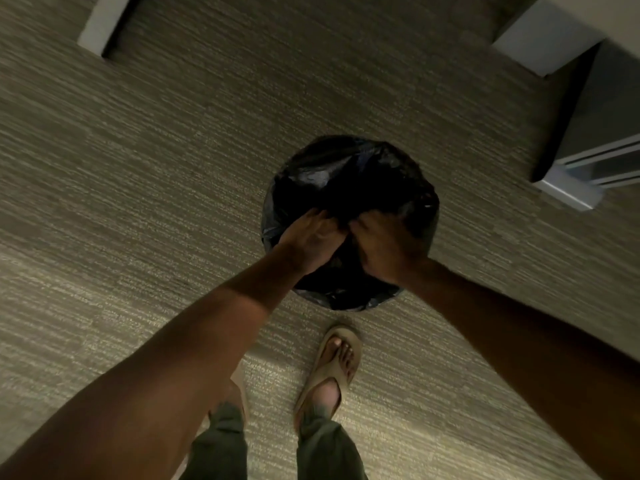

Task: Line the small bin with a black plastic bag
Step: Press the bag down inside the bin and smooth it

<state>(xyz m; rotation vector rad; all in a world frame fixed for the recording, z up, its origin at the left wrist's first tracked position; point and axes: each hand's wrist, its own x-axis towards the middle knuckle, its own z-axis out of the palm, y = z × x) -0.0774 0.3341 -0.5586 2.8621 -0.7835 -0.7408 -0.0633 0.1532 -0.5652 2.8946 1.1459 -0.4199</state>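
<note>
A small round bin stands on the carpet in front of my feet, fully wrapped by a glossy black plastic bag [346, 174]; no bare part of the bin shows. My left hand [308, 237] and my right hand [384, 244] sit side by side over the near half of the opening. Their fingers curl down into the dark plastic and pinch it. The bag's folded edge hangs over the rim all around. The fingertips are hidden in the black folds.
Grey-beige carpet [138, 168] surrounds the bin. A white furniture leg [100, 26] stands at the far left, another white block [543, 39] at the far right, and a low white unit [595, 154] at the right. My sandalled feet [336, 362] stand just behind the bin.
</note>
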